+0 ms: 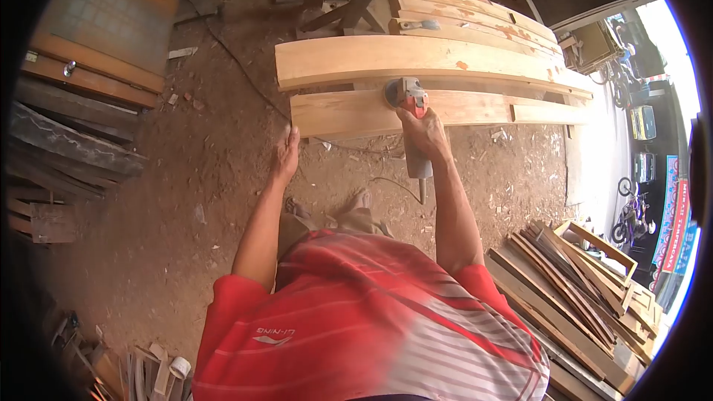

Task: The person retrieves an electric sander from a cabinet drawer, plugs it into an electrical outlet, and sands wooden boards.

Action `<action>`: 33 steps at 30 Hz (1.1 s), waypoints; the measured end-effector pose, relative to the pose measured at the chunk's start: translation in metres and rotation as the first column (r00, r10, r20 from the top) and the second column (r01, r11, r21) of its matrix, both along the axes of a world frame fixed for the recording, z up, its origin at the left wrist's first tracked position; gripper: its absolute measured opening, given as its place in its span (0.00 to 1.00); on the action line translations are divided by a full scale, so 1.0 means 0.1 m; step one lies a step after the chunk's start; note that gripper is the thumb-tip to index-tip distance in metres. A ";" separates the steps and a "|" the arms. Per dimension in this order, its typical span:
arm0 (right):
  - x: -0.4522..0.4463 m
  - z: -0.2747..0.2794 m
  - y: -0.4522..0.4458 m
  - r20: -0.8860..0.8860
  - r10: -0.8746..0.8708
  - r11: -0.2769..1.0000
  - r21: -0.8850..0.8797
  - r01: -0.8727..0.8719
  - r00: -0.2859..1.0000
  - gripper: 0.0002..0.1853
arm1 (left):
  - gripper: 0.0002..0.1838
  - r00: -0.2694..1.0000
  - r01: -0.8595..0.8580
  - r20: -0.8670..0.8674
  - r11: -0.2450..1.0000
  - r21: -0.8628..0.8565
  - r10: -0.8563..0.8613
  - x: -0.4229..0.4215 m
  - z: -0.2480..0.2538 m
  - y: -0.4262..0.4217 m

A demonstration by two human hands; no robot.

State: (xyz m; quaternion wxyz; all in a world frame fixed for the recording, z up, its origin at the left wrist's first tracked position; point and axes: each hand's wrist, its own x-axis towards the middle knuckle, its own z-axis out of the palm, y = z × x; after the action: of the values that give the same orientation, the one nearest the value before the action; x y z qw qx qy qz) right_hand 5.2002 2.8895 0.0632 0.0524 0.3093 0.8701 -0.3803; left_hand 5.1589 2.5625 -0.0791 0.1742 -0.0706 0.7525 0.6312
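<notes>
My right hand (425,134) is wrapped round an angle grinder (413,100) with a red and grey head. Its round disc lies against the face of a pale wooden board (338,111), and the body of the tool points back toward me. My left hand (287,154) is at the board's near left corner, fingers stretched out along its end; whether it presses on the wood is hard to see. Just beyond lies a second, wider plank (356,58), parallel to the first.
More boards (475,18) lie behind, with a brush-like handled tool (420,24) on them. A dark cord (241,67) runs across the dirt floor. Wood scraps (572,282) are piled at lower right, stacked planks (74,134) at left. Parked bicycles (630,215) stand outside.
</notes>
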 end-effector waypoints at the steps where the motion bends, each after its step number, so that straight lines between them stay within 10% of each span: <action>1: -0.02 0.03 0.02 0.043 -0.013 1.000 -0.003 0.013 0.999 0.31 | 0.44 0.999 0.007 0.044 0.999 0.053 -0.010 -0.01 0.06 0.04; 11: -0.02 -0.32 -0.64 -0.022 0.132 0.983 0.132 -0.128 0.991 0.33 | 0.44 0.986 -0.101 0.149 0.983 0.155 0.077 0.07 -0.22 0.10; 23: 0.29 -0.12 1.07 -0.116 -0.115 0.992 -0.063 0.108 0.987 0.37 | 0.37 0.981 -0.120 0.169 0.986 0.115 0.099 0.10 -0.02 0.09; 33: 0.09 -0.10 0.01 0.002 0.160 0.981 -0.108 -0.159 0.987 0.34 | 0.36 0.955 -0.205 0.237 0.975 0.084 0.180 0.13 -0.04 0.14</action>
State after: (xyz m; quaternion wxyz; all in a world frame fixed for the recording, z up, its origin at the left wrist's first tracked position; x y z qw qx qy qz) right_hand 5.2093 2.8904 0.0531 0.1038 0.2375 0.8700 -0.4195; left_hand 5.1724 2.5767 -0.0831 0.2005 -0.2061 0.6817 0.6727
